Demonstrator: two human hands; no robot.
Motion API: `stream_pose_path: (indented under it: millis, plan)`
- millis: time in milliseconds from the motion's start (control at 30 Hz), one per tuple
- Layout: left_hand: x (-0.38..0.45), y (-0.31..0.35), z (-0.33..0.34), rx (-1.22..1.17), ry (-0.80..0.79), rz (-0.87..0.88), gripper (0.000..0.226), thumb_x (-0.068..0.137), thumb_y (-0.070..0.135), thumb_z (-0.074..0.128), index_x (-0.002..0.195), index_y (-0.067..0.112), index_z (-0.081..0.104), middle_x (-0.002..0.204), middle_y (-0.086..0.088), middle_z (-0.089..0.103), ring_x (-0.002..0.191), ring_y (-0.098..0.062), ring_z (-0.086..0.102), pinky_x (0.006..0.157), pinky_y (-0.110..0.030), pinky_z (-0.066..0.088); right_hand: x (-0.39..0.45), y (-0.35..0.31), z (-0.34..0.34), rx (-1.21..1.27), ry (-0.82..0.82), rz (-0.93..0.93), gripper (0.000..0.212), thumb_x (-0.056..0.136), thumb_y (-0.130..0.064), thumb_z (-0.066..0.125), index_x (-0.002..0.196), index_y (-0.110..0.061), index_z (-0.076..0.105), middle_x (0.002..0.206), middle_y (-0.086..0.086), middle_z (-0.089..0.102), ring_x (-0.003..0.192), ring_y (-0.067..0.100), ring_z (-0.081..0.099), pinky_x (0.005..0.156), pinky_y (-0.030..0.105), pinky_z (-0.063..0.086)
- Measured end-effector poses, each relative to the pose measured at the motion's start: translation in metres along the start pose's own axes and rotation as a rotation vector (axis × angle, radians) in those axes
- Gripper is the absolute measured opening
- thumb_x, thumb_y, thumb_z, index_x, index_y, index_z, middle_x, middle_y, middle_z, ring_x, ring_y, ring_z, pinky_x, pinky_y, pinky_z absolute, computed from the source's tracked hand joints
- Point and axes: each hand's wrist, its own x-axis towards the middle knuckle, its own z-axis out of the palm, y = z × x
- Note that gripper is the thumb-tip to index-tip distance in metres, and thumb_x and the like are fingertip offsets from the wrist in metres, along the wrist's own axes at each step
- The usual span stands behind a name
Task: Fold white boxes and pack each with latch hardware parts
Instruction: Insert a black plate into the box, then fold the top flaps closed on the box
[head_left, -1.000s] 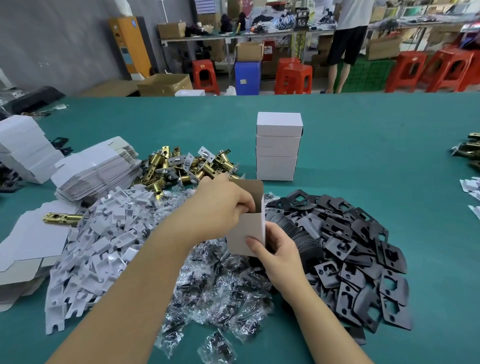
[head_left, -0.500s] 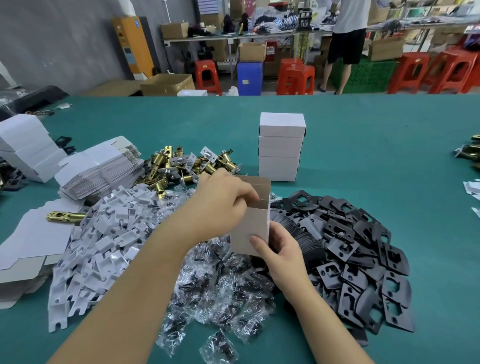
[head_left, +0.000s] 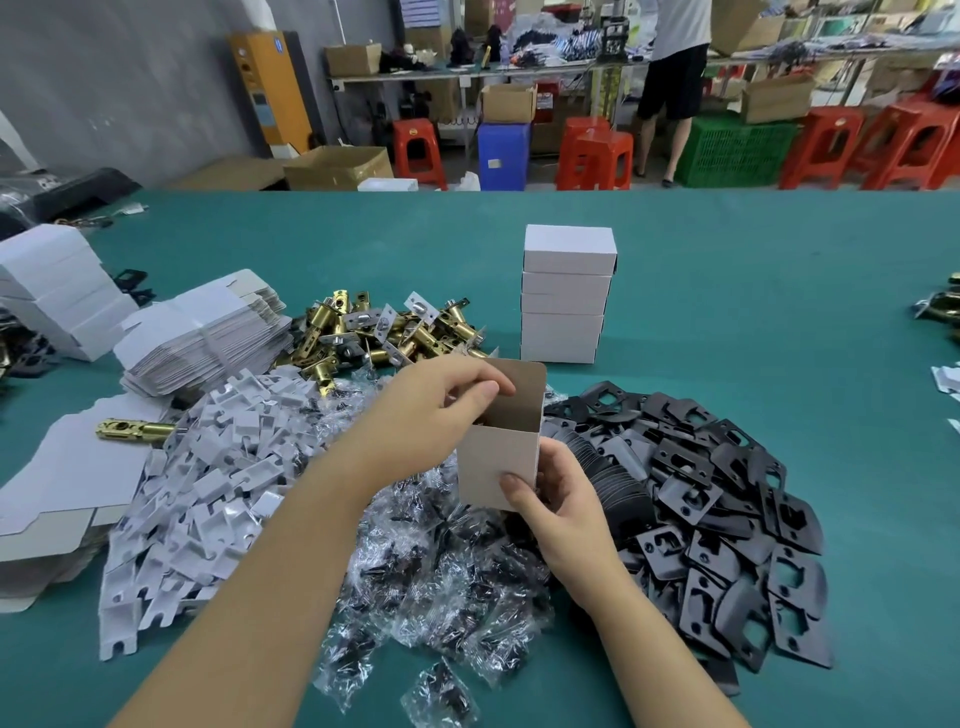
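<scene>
An open white box (head_left: 498, 462) stands upright over the parts piles, its top flap raised at the back. My right hand (head_left: 558, 506) grips its lower right corner, thumb on the front face. My left hand (head_left: 431, 415) hovers at the box mouth with curled fingers reaching inside; what they hold is hidden. Around the box lie clear bags of screws (head_left: 441, 587), black strike plates (head_left: 727, 519), white plastic inserts (head_left: 197, 493) and brass latches (head_left: 374, 332). A stack of closed white boxes (head_left: 566, 291) stands behind.
Flat box blanks (head_left: 202, 338) and more white cartons (head_left: 52, 291) lie at the left, with a single brass latch (head_left: 135, 430) on a blank. Bare green table (head_left: 779, 291) stretches to the right. A person stands at a far bench among red stools.
The box has lifted slightly and my left hand's fingers have shifted at its mouth. My right hand keeps its grip.
</scene>
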Motion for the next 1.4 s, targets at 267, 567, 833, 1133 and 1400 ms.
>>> stream_pose_path:
  millis: [267,567,833,1133,1400]
  plan:
    - [0.001,-0.013,-0.001,-0.055,0.062,-0.052,0.027,0.106,0.022,0.053,0.097,0.037,0.074,0.082,0.007,0.070,0.068,-0.002,0.058,0.060,-0.017,0.046,-0.004,-0.002,0.004,-0.070,-0.020,-0.064,0.066,0.093,-0.056,0.058,0.149,-0.057,0.023,0.132,-0.022,0.064,0.116,0.009,0.067,0.094,0.036,0.058]
    - [0.001,-0.015,0.001,-0.046,0.051,-0.072,0.026,0.106,0.026,0.051,0.096,0.038,0.072,0.089,0.014,0.070,0.077,-0.002,0.060,0.069,-0.032,0.051,-0.004,0.001,0.001,-0.087,-0.061,-0.042,0.068,0.096,-0.035,0.064,0.150,-0.053,0.028,0.127,-0.024,0.062,0.116,0.008,0.066,0.091,0.028,0.058]
    - [-0.002,-0.019,-0.009,-0.245,0.166,-0.052,0.023,0.101,0.016,0.058,0.102,0.033,0.074,0.091,0.018,0.072,0.079,0.001,0.065,0.066,-0.017,0.055,0.001,0.004,-0.002,-0.007,0.062,0.013,0.038,0.098,-0.016,0.067,0.126,-0.040,0.056,0.118,-0.013,0.070,0.111,0.014,0.068,0.094,0.039,0.058]
    - [-0.017,-0.066,-0.018,0.148,0.037,-0.301,0.012,0.100,0.019,0.061,0.101,0.027,0.070,0.080,0.004,0.067,0.046,0.002,0.050,0.042,-0.012,0.039,0.002,0.002,-0.003,0.048,0.119,0.027,0.038,0.097,-0.019,0.069,0.123,-0.044,0.055,0.120,-0.020,0.069,0.113,0.006,0.067,0.091,0.025,0.056]
    - [-0.027,-0.080,0.003,0.516,-0.223,-0.319,0.056,0.079,0.054,0.078,0.127,0.037,0.055,0.101,0.022,0.055,0.092,-0.003,0.061,0.086,-0.035,0.059,0.002,0.003,-0.003,0.064,0.116,0.030,0.039,0.097,-0.019,0.069,0.124,-0.044,0.055,0.120,-0.020,0.069,0.113,0.005,0.066,0.090,0.019,0.055]
